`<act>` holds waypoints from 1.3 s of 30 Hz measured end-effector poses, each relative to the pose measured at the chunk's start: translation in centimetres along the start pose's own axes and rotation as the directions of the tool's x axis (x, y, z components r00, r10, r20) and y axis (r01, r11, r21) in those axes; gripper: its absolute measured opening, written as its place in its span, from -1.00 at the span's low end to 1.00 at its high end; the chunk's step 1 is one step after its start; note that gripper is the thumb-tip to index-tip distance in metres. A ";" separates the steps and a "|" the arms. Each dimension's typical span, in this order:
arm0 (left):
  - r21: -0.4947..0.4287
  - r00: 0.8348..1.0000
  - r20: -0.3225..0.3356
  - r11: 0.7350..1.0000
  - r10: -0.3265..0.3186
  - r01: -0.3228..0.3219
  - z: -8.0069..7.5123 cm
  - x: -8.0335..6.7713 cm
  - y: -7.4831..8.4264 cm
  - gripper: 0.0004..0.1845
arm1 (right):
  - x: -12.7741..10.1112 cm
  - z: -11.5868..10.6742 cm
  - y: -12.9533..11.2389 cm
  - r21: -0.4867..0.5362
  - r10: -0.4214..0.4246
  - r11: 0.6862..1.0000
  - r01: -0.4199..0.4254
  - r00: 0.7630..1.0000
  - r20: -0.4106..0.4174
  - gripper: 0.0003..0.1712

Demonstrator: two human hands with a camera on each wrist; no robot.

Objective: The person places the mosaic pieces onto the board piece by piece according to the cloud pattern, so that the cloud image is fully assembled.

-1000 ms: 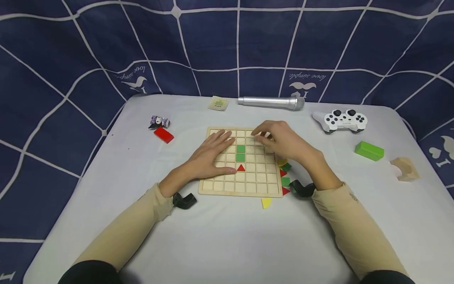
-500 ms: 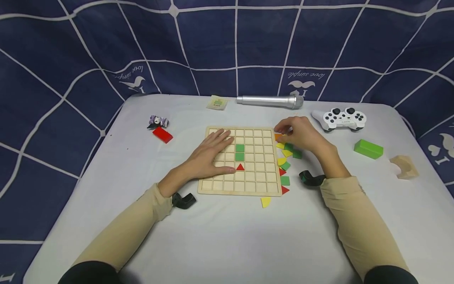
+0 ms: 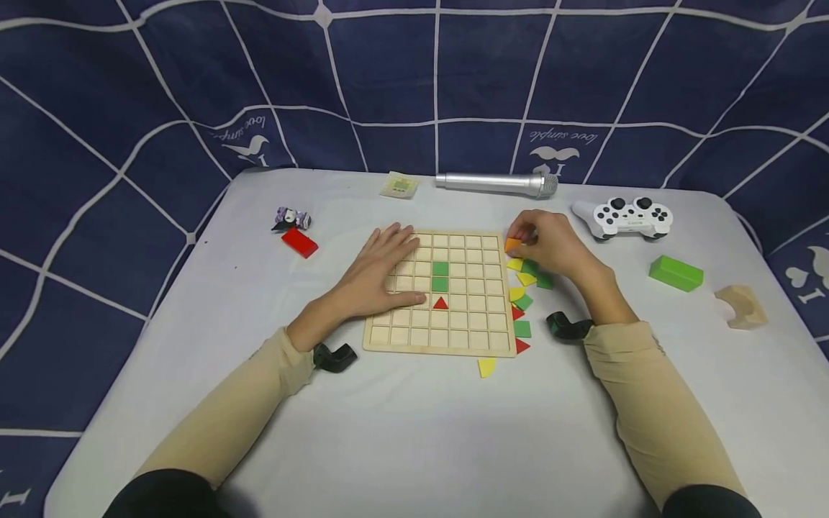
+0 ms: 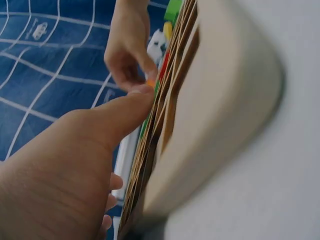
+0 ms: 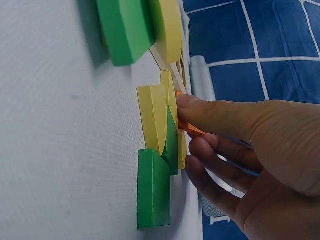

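A wooden grid board (image 3: 476,321) lies mid-table, with two green squares (image 3: 440,276) and a red triangle (image 3: 440,303) in its cells. My left hand (image 3: 369,280) rests on the board's left side, fingers spread and straight. Just past the board's far right corner, my right hand (image 3: 550,243) pinches an orange piece (image 3: 512,244) between thumb and fingers. The right wrist view shows the thumb on the orange piece (image 5: 192,127), beside yellow pieces (image 5: 152,117) and a green piece (image 5: 154,187) on the cloth.
Several yellow, green and red pieces (image 3: 522,329) line the board's right edge; one yellow piece (image 3: 486,367) lies in front. Behind are a microphone (image 3: 495,185) and a small packet (image 3: 399,185). A controller (image 3: 623,219), green block (image 3: 676,273) and wooden arch (image 3: 741,307) stand right; a red block (image 3: 300,243) left.
My right hand has moved from over the board's far right part to the orange piece beside it and now pinches that piece. My left hand has slid slightly away from me on the board.
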State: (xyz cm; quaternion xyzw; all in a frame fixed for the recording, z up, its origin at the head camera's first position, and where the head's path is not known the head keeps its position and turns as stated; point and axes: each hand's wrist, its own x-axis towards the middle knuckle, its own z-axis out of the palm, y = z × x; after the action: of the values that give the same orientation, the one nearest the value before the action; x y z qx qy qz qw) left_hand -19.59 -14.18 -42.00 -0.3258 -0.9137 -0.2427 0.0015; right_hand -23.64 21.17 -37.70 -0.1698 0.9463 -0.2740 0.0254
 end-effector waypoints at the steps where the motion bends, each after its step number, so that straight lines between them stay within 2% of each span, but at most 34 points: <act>1: 0.008 1.000 -0.004 1.000 -0.008 0.008 -0.2 0.0 -0.2 0.09 | 0.0 0.0 0.0 0.007 -0.001 1.000 0.001 1.000 -0.003 -0.74; 5: 0.014 0.999 0.002 0.999 -0.032 0.032 -0.6 -0.2 -1.1 0.01 | 0.0 0.0 0.1 0.031 -0.009 0.999 0.009 1.000 -0.015 -0.78; 9: -0.012 0.998 0.028 0.999 -0.052 0.052 -0.7 -0.3 -1.4 -0.03 | -0.1 -0.1 0.1 0.061 -0.012 0.998 0.014 0.999 -0.036 -0.86; 18: -0.004 0.994 0.054 0.995 -0.096 0.096 -0.5 0.1 -0.4 -0.01 | -0.2 -0.7 -1.0 0.106 -0.036 0.993 0.046 0.995 -0.097 -0.95; 22: 0.002 0.992 0.052 0.994 -0.111 0.111 -0.4 0.4 0.0 -0.01 | 0.6 -0.7 -2.6 0.122 -0.079 0.989 0.088 0.994 -0.076 -0.95; 31: 0.008 0.992 0.044 0.993 -0.118 0.118 1.0 1.9 1.1 0.00 | 2.7 1.3 -6.1 0.096 -0.111 0.989 0.110 0.994 0.013 -0.92; 39: 0.000 0.995 0.033 0.996 -0.090 0.090 1.3 2.5 1.3 -0.01 | 2.5 3.1 -5.9 0.079 -0.089 0.993 0.091 0.996 -0.031 -0.97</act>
State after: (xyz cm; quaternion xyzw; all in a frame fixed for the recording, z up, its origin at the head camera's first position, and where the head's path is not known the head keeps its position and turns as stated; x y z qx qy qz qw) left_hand -20.53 -11.27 -42.12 -0.2883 -0.9272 -0.2379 -0.0246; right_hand -23.72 14.04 -37.09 -0.2071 0.9261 -0.3152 0.0067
